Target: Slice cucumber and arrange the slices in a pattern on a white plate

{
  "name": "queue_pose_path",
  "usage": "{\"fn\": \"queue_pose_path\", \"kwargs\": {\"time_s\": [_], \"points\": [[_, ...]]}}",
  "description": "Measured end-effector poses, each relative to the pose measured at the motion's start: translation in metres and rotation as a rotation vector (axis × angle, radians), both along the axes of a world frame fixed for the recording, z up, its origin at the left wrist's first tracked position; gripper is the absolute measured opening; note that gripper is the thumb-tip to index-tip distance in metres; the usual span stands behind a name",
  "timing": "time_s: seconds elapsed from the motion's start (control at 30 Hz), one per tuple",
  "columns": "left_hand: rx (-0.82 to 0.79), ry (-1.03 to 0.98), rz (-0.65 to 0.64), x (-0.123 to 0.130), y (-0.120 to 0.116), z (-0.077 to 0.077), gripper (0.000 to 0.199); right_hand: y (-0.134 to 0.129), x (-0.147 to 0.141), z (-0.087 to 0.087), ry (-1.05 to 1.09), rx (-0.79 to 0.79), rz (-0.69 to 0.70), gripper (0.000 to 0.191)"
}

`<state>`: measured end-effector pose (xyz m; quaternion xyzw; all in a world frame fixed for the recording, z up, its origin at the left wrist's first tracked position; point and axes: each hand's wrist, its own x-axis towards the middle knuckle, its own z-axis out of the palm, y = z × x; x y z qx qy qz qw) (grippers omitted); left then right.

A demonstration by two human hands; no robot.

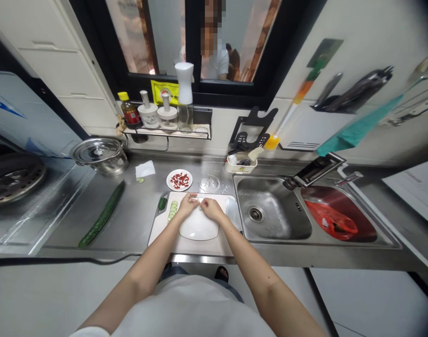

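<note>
My left hand [188, 202] and my right hand [211, 208] meet over the far edge of a white plate [199, 229]. Fingertips of both are pinched close together around something small and pale, too small to name. The plate rests on a cutting board [157, 236]. Left of it, cucumber slices [172, 211] lie in an overlapping row, with a dark green cucumber end [162, 203] near the board's corner. On the board's right side lies a broad, pale blade-like thing [231, 208]. Behind the board stands a small plate [179, 188] of chopped red pieces [180, 179].
A whole cucumber [103, 213] lies left, near a lidded steel pot [99, 157] and a white paper [145, 168]. To the right is a steel sink [275, 224]; its second basin holds a red plastic bag [335, 222]. A seasoning shelf [168, 133] hangs below the window.
</note>
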<state>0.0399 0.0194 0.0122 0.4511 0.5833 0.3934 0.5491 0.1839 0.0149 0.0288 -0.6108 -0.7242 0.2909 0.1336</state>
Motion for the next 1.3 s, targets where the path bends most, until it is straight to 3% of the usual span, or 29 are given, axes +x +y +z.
{"fn": "queue_pose_path", "kwargs": {"time_s": [0.3,0.47,0.7,1.13,1.3], "points": [[0.125,0.543,-0.138,0.006,0.008,0.0,0.033,0.009,-0.011,0.0,-0.224,-0.103,-0.088,0.026],[0.148,0.719,-0.21,0.009,0.009,0.002,0.036,0.009,-0.016,0.003,-0.286,-0.116,-0.09,0.03],[0.14,0.944,-0.243,0.005,0.004,0.016,0.038,-0.001,-0.016,-0.002,-0.318,-0.072,-0.075,0.028],[0.104,1.021,-0.281,0.006,0.008,0.033,0.034,-0.022,-0.016,-0.011,-0.49,0.036,0.063,0.035],[0.082,1.006,-0.261,0.002,0.009,0.029,0.031,-0.023,-0.015,-0.01,-0.531,0.005,0.081,0.037]]}}
